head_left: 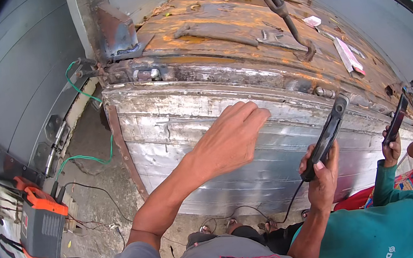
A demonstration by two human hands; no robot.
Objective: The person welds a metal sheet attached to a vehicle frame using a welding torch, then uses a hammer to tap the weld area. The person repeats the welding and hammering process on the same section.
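My left hand [237,137] is closed in a fist or pinch, back upward, in front of the hanging dented metal tailgate [203,108]. Its fingertips are hidden, so anything in them does not show. My right hand [322,168] is wrapped round the black handle of a welding electrode holder [327,135]. The holder's rounded end points up toward the rusty hinge bar [241,75]; no rod can be made out in it. A black cable hangs from its handle and runs along the ground past several feet.
At left stands an orange and black welding machine [44,222]; a green cable [85,156] leads toward the hinge corner. The rusty truck bed [232,15] carries a bent metal bar [219,33] and a pink-white packet [349,56]. A teal-shirted person [371,232] beside me holds a flat black object [396,119].
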